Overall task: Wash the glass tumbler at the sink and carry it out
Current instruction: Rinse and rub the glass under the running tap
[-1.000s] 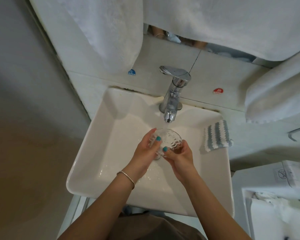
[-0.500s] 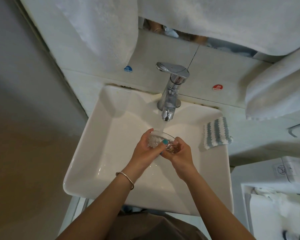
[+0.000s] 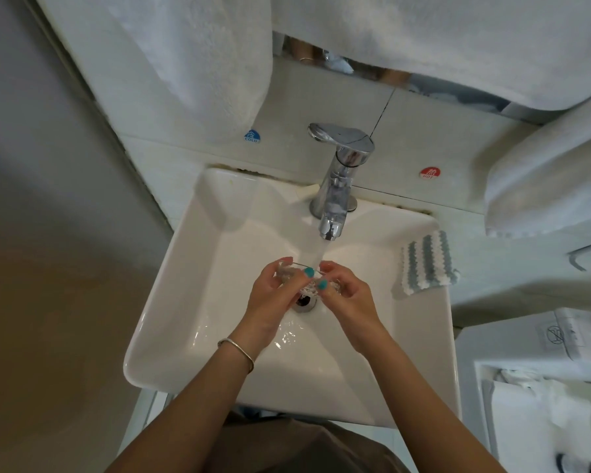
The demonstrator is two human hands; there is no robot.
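The clear glass tumbler (image 3: 296, 273) is held over the drain (image 3: 305, 301) of the white square sink (image 3: 191, 302), under running water from the chrome faucet (image 3: 338, 186). My left hand (image 3: 273, 291) grips it from the left, thumb over the rim. My right hand (image 3: 348, 295) holds it from the right, fingers curled around its side. The tumbler is tilted, so its rim shows as a thin ellipse. Much of the glass is hidden by my fingers.
A grey-and-white striped cloth (image 3: 427, 264) lies on the sink's right rim. White towels (image 3: 198, 63) hang above the sink and at the right (image 3: 546, 186). Cold (image 3: 251, 136) and hot (image 3: 429, 173) stickers mark the tiled ledge. A white appliance (image 3: 533, 363) stands at the lower right.
The tumbler has tilted further, its opening turning away from me so the rim looks flatter. Both hands have kept hold and shifted slightly around it under the water.
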